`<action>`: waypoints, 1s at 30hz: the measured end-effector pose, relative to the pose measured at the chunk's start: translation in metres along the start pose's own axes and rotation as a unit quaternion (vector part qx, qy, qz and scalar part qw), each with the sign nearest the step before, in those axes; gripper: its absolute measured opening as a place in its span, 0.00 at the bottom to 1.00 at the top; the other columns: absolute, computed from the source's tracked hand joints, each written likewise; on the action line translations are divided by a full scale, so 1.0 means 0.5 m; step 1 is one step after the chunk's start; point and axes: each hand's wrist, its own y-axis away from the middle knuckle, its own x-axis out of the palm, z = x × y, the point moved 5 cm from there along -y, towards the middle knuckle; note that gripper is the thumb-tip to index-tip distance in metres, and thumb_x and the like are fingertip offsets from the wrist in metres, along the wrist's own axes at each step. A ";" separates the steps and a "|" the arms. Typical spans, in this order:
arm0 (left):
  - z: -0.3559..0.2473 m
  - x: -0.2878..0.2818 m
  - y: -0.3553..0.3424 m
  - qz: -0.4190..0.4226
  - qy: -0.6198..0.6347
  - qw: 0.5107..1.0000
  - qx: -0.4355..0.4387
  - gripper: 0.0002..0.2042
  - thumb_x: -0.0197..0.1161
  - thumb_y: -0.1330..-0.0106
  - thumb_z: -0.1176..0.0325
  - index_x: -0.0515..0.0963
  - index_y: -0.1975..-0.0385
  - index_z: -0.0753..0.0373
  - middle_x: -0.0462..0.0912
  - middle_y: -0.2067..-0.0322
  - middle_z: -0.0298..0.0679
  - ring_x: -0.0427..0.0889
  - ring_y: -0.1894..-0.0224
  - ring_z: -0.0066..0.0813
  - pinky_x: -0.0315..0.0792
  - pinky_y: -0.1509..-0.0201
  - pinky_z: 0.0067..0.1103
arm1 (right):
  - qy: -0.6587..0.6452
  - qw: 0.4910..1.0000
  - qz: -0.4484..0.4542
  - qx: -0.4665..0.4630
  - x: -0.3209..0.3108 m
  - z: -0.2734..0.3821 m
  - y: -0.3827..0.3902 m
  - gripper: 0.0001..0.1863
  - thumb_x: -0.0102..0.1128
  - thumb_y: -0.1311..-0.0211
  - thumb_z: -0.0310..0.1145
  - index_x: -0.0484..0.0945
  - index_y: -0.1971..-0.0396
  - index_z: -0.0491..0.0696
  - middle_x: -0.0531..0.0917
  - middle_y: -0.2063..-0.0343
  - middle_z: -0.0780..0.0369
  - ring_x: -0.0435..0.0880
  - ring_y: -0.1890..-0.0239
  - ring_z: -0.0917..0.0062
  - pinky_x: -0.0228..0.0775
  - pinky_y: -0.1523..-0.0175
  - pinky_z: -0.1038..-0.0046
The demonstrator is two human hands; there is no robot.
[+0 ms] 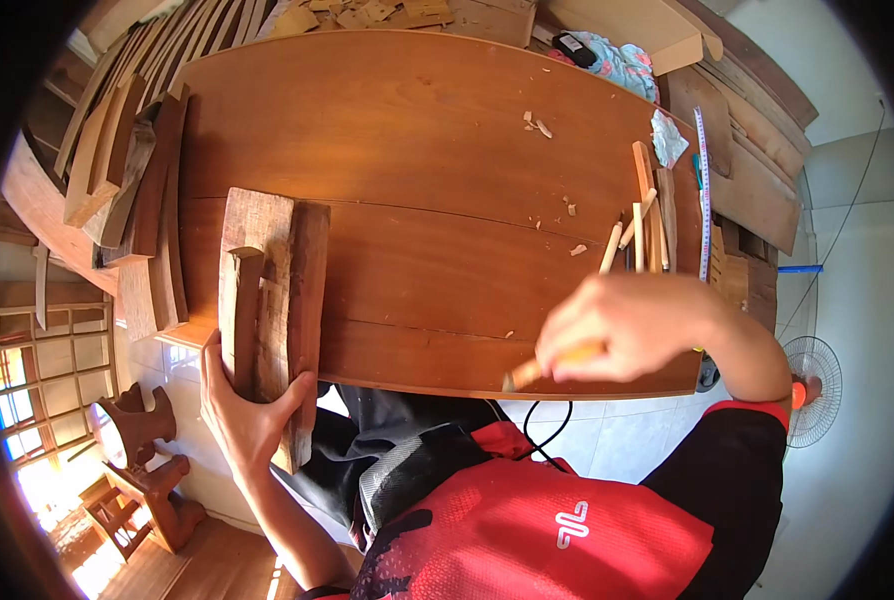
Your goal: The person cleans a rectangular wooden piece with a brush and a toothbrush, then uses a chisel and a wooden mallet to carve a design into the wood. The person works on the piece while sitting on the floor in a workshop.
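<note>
Left hand (250, 425) grips a rough-grained timber block (257, 212), thumb and fingers on opposite sides; the block overhangs the near-left edge of a smooth, varnished wooden table (417, 270). Right hand (635, 328) closes around a slim wooden-handled tool (579, 353), its tip blurred. Thin, pale shavings (543, 129) lie scattered beyond.

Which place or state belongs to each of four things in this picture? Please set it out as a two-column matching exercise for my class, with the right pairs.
Things:
1. left hand
2. fan
3. right hand
4. measuring tape

Places and states:
A. holding a slim tool
B. along the right side of the table
C. gripping pieces of wood
D. off the table, to its right

Pairs: 1-C, 2-D, 3-A, 4-B
</note>
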 end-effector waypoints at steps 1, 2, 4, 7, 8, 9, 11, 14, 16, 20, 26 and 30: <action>-0.002 0.001 -0.001 0.003 0.001 1.000 0.004 0.49 0.88 0.60 0.53 0.74 0.34 0.66 0.84 0.44 0.53 0.83 0.42 0.53 0.75 0.35 0.40 | 0.016 0.999 -0.033 0.029 -0.030 -0.041 -0.004 0.08 0.69 0.31 0.31 0.89 0.62 0.42 0.91 0.67 0.58 0.88 0.69 0.68 0.78 0.61 0.68; 0.004 -0.002 0.001 -0.002 -0.005 1.000 0.003 0.50 0.88 0.60 0.53 0.74 0.34 0.66 0.84 0.44 0.53 0.83 0.42 0.53 0.75 0.35 0.40 | 0.037 0.994 -0.103 0.030 -0.088 -0.055 -0.021 0.06 0.70 0.32 0.31 0.89 0.62 0.44 0.90 0.69 0.58 0.88 0.69 0.70 0.77 0.62 0.69; 0.006 0.000 -0.002 -0.008 -0.009 1.000 0.013 0.50 0.88 0.60 0.52 0.74 0.34 0.67 0.84 0.43 0.53 0.83 0.41 0.53 0.75 0.35 0.41 | 0.086 0.960 -0.261 0.061 -0.224 -0.124 -0.039 0.07 0.70 0.32 0.30 0.89 0.58 0.46 0.93 0.63 0.61 0.90 0.66 0.71 0.80 0.59 0.68; 0.004 0.006 -0.014 -0.006 -0.036 0.999 0.020 0.52 0.88 0.61 0.51 0.73 0.34 0.69 0.83 0.42 0.54 0.82 0.40 0.54 0.74 0.34 0.41 | 0.310 0.845 -0.434 0.008 -0.381 -0.159 -0.001 0.11 0.65 0.23 0.28 0.88 0.47 0.46 0.92 0.58 0.61 0.91 0.55 0.75 0.81 0.44 0.72; 0.012 0.007 -0.017 -0.017 -0.060 0.997 0.037 0.53 0.88 0.61 0.49 0.73 0.33 0.71 0.82 0.41 0.56 0.82 0.39 0.56 0.74 0.34 0.42 | 0.235 0.878 -0.416 0.011 -0.397 -0.145 0.011 0.10 0.65 0.24 0.29 0.88 0.48 0.46 0.93 0.59 0.62 0.91 0.55 0.77 0.81 0.45 0.73; 0.004 0.008 -0.018 -0.015 -0.068 0.997 0.029 0.53 0.88 0.61 0.49 0.73 0.34 0.71 0.82 0.42 0.56 0.82 0.40 0.57 0.74 0.34 0.42 | 0.154 0.908 -0.388 0.011 -0.399 -0.132 0.014 0.10 0.66 0.25 0.29 0.88 0.49 0.46 0.93 0.61 0.63 0.90 0.56 0.79 0.80 0.47 0.74; -0.013 0.005 -0.016 -0.003 -0.090 0.996 0.015 0.52 0.88 0.61 0.48 0.73 0.34 0.71 0.82 0.42 0.56 0.82 0.40 0.58 0.75 0.35 0.43 | 0.089 0.950 -0.301 0.009 -0.370 -0.076 0.037 0.09 0.68 0.27 0.28 0.89 0.52 0.46 0.92 0.63 0.66 0.89 0.57 0.82 0.78 0.45 0.74; -0.023 0.011 -0.011 -0.007 -0.135 0.991 0.020 0.48 0.86 0.58 0.50 0.75 0.35 0.67 0.85 0.45 0.56 0.84 0.43 0.58 0.76 0.37 0.44 | 0.044 0.985 -0.135 0.102 -0.295 -0.035 0.058 0.08 0.71 0.32 0.26 0.90 0.56 0.43 0.93 0.59 0.59 0.91 0.56 0.76 0.81 0.46 0.72; -0.027 0.018 -0.012 0.009 -0.146 0.989 0.013 0.49 0.86 0.58 0.50 0.74 0.34 0.67 0.85 0.45 0.56 0.83 0.42 0.58 0.75 0.36 0.44 | 0.052 0.989 -0.075 0.113 -0.253 -0.037 0.065 0.05 0.73 0.35 0.24 0.91 0.62 0.40 0.93 0.56 0.54 0.92 0.56 0.71 0.83 0.47 0.69; -0.013 0.015 -0.010 -0.014 -0.151 0.988 0.038 0.50 0.86 0.58 0.49 0.74 0.33 0.67 0.84 0.44 0.56 0.83 0.42 0.58 0.75 0.36 0.44 | 0.025 0.980 -0.041 0.195 -0.234 -0.068 0.085 0.08 0.73 0.35 0.25 0.91 0.58 0.41 0.93 0.57 0.57 0.92 0.57 0.71 0.82 0.47 0.70; -0.026 0.018 -0.010 -0.028 -0.144 0.989 0.028 0.49 0.86 0.58 0.49 0.75 0.35 0.67 0.84 0.44 0.56 0.83 0.42 0.58 0.75 0.36 0.44 | 0.014 0.986 -0.081 0.145 -0.303 -0.175 0.043 0.07 0.66 0.30 0.28 0.89 0.58 0.42 0.93 0.65 0.62 0.90 0.61 0.80 0.81 0.50 0.72; -0.019 0.023 -0.013 -0.032 -0.145 0.988 0.047 0.48 0.86 0.59 0.49 0.75 0.35 0.68 0.84 0.44 0.55 0.83 0.43 0.58 0.76 0.36 0.43 | 0.220 0.865 -0.451 -0.024 -0.469 -0.243 0.029 0.11 0.68 0.26 0.33 0.90 0.49 0.49 0.93 0.62 0.64 0.90 0.56 0.80 0.81 0.48 0.73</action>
